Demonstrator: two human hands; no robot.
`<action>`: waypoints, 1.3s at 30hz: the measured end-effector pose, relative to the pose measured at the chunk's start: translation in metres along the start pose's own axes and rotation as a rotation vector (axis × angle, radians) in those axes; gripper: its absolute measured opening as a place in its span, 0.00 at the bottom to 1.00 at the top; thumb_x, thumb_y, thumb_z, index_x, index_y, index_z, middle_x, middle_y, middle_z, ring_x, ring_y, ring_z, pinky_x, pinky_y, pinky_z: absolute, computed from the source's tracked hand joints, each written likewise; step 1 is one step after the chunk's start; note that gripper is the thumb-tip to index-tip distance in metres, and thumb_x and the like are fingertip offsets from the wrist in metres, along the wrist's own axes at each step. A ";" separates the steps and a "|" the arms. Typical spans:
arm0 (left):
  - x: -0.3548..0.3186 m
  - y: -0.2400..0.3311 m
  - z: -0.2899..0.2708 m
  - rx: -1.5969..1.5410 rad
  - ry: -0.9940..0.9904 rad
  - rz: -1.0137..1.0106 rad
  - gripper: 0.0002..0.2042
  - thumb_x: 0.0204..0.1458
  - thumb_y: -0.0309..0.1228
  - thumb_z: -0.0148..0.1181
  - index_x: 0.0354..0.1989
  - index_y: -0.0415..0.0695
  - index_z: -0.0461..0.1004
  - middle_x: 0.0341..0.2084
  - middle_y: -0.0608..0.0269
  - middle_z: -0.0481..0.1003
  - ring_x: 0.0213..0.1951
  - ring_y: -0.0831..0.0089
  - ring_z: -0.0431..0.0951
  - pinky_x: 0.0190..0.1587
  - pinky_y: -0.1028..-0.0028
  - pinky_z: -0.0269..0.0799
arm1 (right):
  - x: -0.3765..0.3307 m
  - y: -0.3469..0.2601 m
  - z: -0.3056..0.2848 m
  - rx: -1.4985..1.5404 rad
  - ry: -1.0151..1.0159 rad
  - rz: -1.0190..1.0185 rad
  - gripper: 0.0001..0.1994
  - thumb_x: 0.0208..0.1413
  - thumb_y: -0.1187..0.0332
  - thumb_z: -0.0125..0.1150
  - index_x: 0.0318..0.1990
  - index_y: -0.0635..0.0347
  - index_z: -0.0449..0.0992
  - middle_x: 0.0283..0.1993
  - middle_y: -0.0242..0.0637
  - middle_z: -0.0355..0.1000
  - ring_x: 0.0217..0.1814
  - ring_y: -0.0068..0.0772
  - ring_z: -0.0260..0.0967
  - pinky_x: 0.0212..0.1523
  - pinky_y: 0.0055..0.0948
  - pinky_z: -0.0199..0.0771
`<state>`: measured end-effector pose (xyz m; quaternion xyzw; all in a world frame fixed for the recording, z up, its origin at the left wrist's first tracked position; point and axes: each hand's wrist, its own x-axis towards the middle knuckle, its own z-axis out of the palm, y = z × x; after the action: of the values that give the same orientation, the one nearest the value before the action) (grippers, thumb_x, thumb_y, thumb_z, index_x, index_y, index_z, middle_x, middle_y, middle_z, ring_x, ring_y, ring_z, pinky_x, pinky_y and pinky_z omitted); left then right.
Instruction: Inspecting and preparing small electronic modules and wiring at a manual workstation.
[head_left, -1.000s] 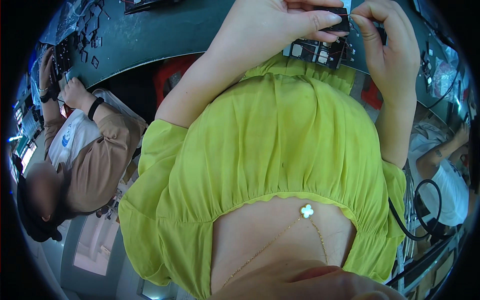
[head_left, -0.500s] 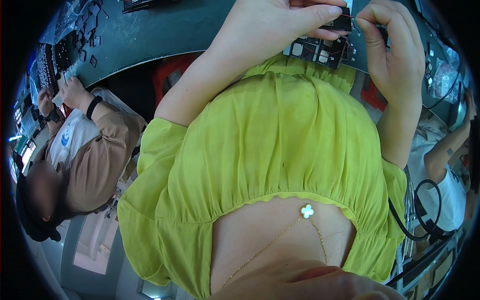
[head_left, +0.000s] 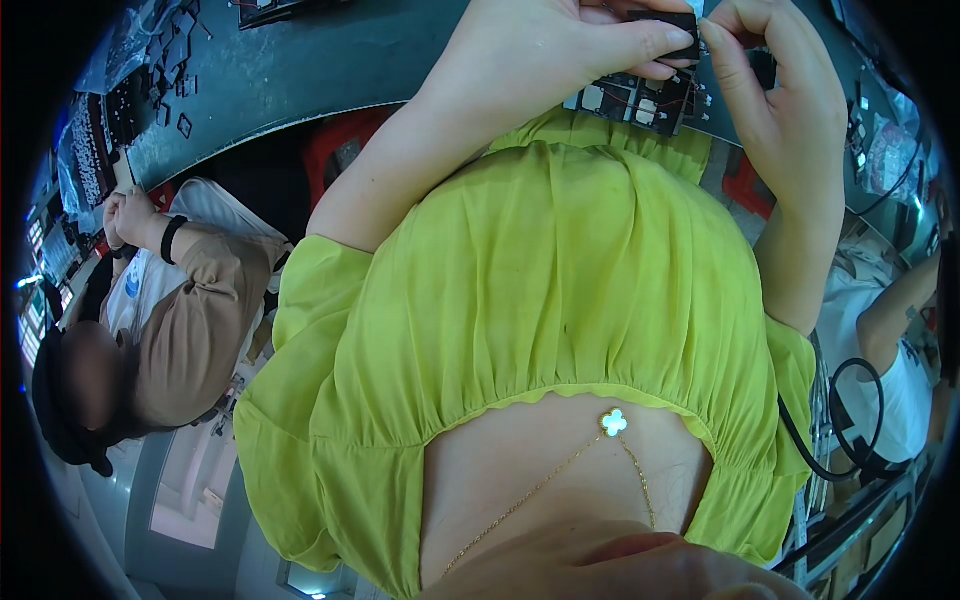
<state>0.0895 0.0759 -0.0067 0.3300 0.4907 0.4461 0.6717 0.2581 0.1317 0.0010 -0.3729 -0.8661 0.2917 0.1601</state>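
Observation:
My left hand (head_left: 605,45) grips a small flat black part (head_left: 672,42) between thumb and fingers at the upper edge of the view. Just right of that part is my right hand (head_left: 775,75), its thumb and forefinger brought together close to the part's edge. Whatever lies between those fingertips is too small to make out. Below my left fingers, at the table's near edge, lies a black tray-like holder (head_left: 620,104) carrying several small pale pieces with thin red wires. My left hand partly covers it.
Loose small black pieces (head_left: 175,55) and clear plastic bags (head_left: 120,50) lie on the dark green table (head_left: 330,70) at left. Another plastic bag (head_left: 888,150) is at right. Co-workers sit on both sides. A black cable (head_left: 850,415) loops at lower right.
My right fingertips have come slightly left, closer to the black part; the red wire seen between them earlier no longer shows. The left co-worker's hands have drawn together.

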 end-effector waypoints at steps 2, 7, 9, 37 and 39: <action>0.004 0.002 -0.002 0.024 -0.023 0.007 0.08 0.50 0.20 0.55 0.39 0.31 0.71 0.29 0.57 0.74 0.28 0.79 0.76 0.32 0.87 0.75 | 0.004 0.001 -0.001 -0.016 0.007 0.010 0.05 0.39 0.82 0.54 0.24 0.63 0.66 0.25 0.35 0.61 0.25 0.29 0.55 0.26 0.21 0.57; 0.009 -0.008 -0.010 -0.023 -0.003 0.020 0.07 0.49 0.19 0.56 0.38 0.32 0.70 0.29 0.58 0.74 0.26 0.80 0.75 0.31 0.88 0.75 | 0.013 0.007 0.007 0.092 0.103 0.021 0.06 0.39 0.83 0.54 0.24 0.63 0.66 0.24 0.34 0.61 0.23 0.28 0.55 0.24 0.21 0.56; 0.009 -0.011 -0.014 -0.039 0.009 0.031 0.07 0.50 0.20 0.55 0.38 0.32 0.70 0.29 0.58 0.74 0.27 0.79 0.76 0.32 0.87 0.75 | 0.015 0.017 -0.002 -0.109 -0.096 0.147 0.05 0.42 0.81 0.54 0.26 0.63 0.67 0.28 0.36 0.62 0.27 0.27 0.57 0.29 0.20 0.59; -0.028 0.004 -0.050 -0.320 0.221 0.224 0.09 0.49 0.18 0.54 0.40 0.36 0.68 0.32 0.56 0.72 0.33 0.67 0.77 0.38 0.75 0.76 | 0.157 0.047 -0.009 -0.950 0.056 -0.053 0.11 0.52 0.69 0.54 0.41 0.63 0.76 0.38 0.39 0.73 0.39 0.39 0.71 0.43 0.27 0.71; -0.029 0.003 -0.052 -0.353 0.224 0.243 0.09 0.50 0.18 0.53 0.40 0.35 0.68 0.33 0.55 0.72 0.34 0.66 0.77 0.39 0.74 0.76 | 0.152 0.043 -0.012 -0.803 0.058 -0.021 0.11 0.52 0.70 0.54 0.41 0.63 0.76 0.37 0.38 0.73 0.38 0.38 0.71 0.42 0.26 0.71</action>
<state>0.0359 0.0506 -0.0090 0.2128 0.4332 0.6363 0.6018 0.1859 0.2725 -0.0070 -0.4052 -0.9100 -0.0822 0.0290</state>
